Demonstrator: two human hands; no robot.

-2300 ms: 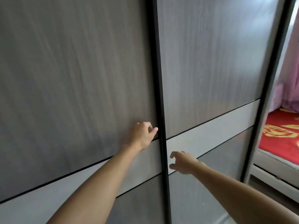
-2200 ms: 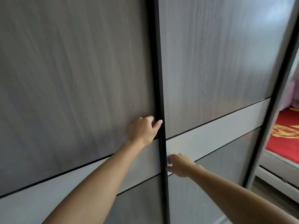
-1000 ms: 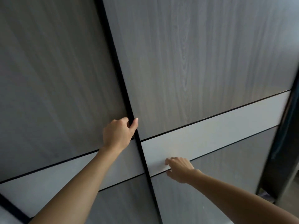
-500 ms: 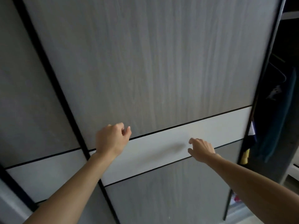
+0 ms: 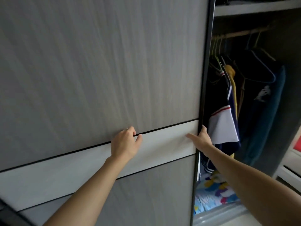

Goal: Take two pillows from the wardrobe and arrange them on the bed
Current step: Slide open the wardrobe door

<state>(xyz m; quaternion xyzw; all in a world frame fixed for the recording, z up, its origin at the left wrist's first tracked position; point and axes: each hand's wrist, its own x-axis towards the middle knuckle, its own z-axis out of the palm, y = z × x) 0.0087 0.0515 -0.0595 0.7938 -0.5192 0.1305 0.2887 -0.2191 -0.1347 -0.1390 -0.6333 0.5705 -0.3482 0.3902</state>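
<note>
A grey wood-grain sliding wardrobe door (image 5: pixel 101 66) with a white band fills most of the view and stands partly slid to the left. My left hand (image 5: pixel 125 144) rests flat on the white band, fingers loosely curled, holding nothing. My right hand (image 5: pixel 201 138) grips the door's black right edge, thumb on the front face. In the opening, low down, lies a light blue fabric with colourful cartoon prints (image 5: pixel 215 191), possibly a pillow; I cannot tell for sure. The bed is barely visible.
Inside the open wardrobe hang clothes on a rail (image 5: pixel 244 32): a white and navy shirt (image 5: pixel 223 126), a dark teal garment (image 5: pixel 267 111) and coloured hangers. A white shelf (image 5: pixel 254 7) runs above. A red patch (image 5: pixel 297 144) shows at the far right edge.
The door has slid left, opening the wardrobe's right side and showing hanging clothes. My right hand moved from the white band to the door's right edge. The view shifted right.
</note>
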